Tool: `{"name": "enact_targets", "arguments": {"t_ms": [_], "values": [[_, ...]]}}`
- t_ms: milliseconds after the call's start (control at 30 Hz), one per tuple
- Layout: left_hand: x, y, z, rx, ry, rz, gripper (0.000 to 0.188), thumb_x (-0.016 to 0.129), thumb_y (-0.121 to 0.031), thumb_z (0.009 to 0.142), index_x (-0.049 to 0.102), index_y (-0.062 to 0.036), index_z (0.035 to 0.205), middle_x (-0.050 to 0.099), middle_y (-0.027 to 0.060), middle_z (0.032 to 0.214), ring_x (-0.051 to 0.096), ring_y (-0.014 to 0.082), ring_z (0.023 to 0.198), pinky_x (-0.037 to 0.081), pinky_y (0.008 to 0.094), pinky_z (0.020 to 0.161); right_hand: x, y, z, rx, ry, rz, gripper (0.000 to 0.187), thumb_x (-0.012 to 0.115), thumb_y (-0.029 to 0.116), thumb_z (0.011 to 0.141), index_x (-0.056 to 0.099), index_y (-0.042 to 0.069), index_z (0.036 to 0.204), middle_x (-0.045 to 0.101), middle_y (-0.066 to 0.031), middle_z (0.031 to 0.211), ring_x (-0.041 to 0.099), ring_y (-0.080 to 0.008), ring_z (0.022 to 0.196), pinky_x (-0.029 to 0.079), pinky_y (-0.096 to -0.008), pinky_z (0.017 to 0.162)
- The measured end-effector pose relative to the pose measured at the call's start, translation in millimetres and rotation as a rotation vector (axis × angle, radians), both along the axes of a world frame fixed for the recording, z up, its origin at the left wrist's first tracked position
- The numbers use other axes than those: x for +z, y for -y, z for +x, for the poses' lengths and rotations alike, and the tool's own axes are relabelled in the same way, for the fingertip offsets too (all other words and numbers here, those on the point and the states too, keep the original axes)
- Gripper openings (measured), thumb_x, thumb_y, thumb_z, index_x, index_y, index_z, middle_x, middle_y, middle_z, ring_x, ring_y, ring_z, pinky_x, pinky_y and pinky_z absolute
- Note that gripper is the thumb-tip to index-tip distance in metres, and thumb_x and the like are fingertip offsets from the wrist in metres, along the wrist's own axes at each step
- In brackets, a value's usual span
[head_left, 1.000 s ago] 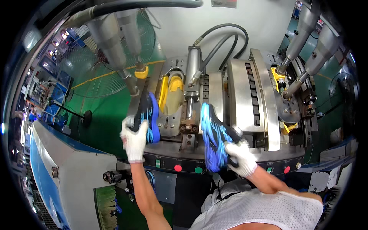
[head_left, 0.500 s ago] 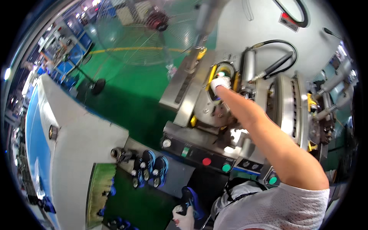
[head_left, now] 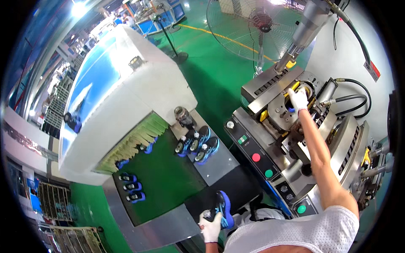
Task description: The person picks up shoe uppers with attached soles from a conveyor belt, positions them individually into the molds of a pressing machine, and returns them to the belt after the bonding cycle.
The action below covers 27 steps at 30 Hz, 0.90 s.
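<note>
White-gloved left hand [head_left: 210, 225] at 6 o'clock kept its grip closed on a blue shoe [head_left: 222, 208] above the conveyor [head_left: 168, 177]. Right hand [head_left: 298, 99], at 2 o'clock, pressed into the press machine [head_left: 291, 126]; grip indeterminable.

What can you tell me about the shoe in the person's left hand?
The shoe is a blue and black sports shoe with bright blue trim. The white-gloved left hand grips it at its near end, so that end is hidden. It lies lengthwise over the dark end of the conveyor, apart from the three similar shoes farther along. Whether it rests on the surface cannot be told.
</note>
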<state>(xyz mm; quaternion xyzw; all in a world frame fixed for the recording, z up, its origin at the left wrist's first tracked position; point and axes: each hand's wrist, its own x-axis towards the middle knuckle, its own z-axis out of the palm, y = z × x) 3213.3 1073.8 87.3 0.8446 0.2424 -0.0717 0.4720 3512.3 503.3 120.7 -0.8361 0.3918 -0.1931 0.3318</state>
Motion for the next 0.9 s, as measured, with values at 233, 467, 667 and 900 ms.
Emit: {"name": "enact_targets", "arguments": {"t_ms": [233,467,667,900], "values": [[-22,-51,-4,-0.012,0.016,0.082,0.05,0.086,-0.025,0.08,0.065,0.0019,0.116,0.07,0.0147,0.103,0.065,0.0263,0.095,0.053,0.0413,0.09,-46,-243,-219,0.501,-0.095,-0.562,0.088,0.075,0.024,0.087,0.032,-0.005,0.157,0.026,-0.0321,0.165,0.028,-0.0484,0.152,0.024,-0.0529,0.126],[-38,-148,51,0.018,-0.115,-0.142,0.056,0.085,-0.024,0.081,0.062,0.0015,0.125,0.071,0.0136,0.11,0.069,0.0249,0.097,0.055,0.0402,0.089,-126,-276,-219,0.593,-0.618,-0.544,0.112,0.079,0.042,0.079,0.022,-0.009,0.159,0.016,-0.0393,0.164,0.015,-0.0552,0.154,0.016,-0.0581,0.126],[-58,-234,78,0.071,-0.174,0.03,0.06,0.083,-0.031,0.082,0.062,0.0036,0.127,0.07,0.0192,0.116,0.068,0.0317,0.105,0.052,0.045,0.096,-121,-438,-82,0.486,-0.306,0.112,0.105,0.076,0.054,0.082,0.033,-0.009,0.154,0.042,-0.0325,0.156,0.04,-0.0412,0.148,0.033,-0.0408,0.123],[-66,-288,89,0.141,-0.365,0.184,0.062,0.083,-0.035,0.082,0.063,-0.0004,0.129,0.069,0.0183,0.118,0.065,0.0325,0.108,0.049,0.0462,0.099,-246,-532,61,-0.341,-0.122,0.204,0.079,0.083,0.034,0.072,0.054,0.0,0.138,0.066,-0.0223,0.128,0.065,-0.037,0.12,0.051,-0.0418,0.103]]}}
